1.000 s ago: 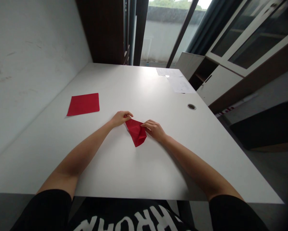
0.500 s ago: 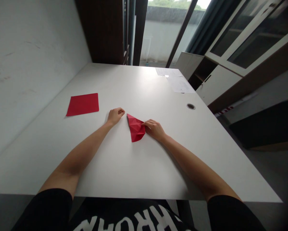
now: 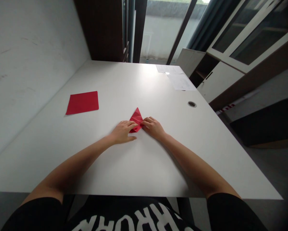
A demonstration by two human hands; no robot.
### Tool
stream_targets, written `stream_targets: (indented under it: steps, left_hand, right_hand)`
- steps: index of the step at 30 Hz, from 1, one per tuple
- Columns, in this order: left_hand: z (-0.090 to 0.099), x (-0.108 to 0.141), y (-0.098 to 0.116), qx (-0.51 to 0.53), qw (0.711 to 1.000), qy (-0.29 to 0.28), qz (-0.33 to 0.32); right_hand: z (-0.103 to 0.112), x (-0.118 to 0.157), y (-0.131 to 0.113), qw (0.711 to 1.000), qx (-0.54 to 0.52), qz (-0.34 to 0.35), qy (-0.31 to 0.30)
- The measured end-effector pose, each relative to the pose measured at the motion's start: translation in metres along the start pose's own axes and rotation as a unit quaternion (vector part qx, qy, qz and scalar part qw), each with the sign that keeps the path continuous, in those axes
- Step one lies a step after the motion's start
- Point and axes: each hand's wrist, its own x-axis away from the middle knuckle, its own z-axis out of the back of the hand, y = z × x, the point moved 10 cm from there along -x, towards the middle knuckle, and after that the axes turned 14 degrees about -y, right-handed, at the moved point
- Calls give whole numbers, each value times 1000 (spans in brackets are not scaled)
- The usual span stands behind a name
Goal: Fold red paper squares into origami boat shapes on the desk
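A creased, partly folded sheet of red paper (image 3: 137,115) lies on the white table between my hands, its pointed tip facing away from me. My left hand (image 3: 122,132) rests on its left and near part with fingers stretched out and thumb apart, hiding some of the folds. On the other side, my right hand (image 3: 153,127) pinches the paper's right edge between thumb and fingertips.
A stack or sheet of flat red paper (image 3: 82,102) lies to the left on the white table (image 3: 110,179). White printed papers (image 3: 181,81) sit at the far right, with a round cable hole (image 3: 192,104) nearer. A wall (image 3: 33,64) borders the left side.
My left hand has moved right and towards me, from beside the paper onto it, and its fingers have spread. The red paper has turned so its tip points away; my right hand still grips it.
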Motion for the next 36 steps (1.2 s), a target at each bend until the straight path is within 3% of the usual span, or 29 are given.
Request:
stream_targets:
  steps: [6,13,19,25,32,36]
  left_hand:
    - [-1,1,-21,46,998,39,29]
    - [6,5,-35,64,991,60,97]
    - [11,7,-47,26,982,86,169]
    - [7,6,-60,-10,975,100,198]
    - [16,10,-56,-63,965,125,221]
    - [15,8,-41,-76,975,111,177]
  right_hand:
    - [2,3,-3,999,-41,11,-7]
    - [0,-1,2,997,-67,-35,7]
    - [-2,-2,8,993,-97,-59,36]
    - [-6,-7,13,991,-108,-72,43]
    - [-6,-10,7,995,-69,-69,38]
    - [-6,-10,3,996,-44,-64,36]
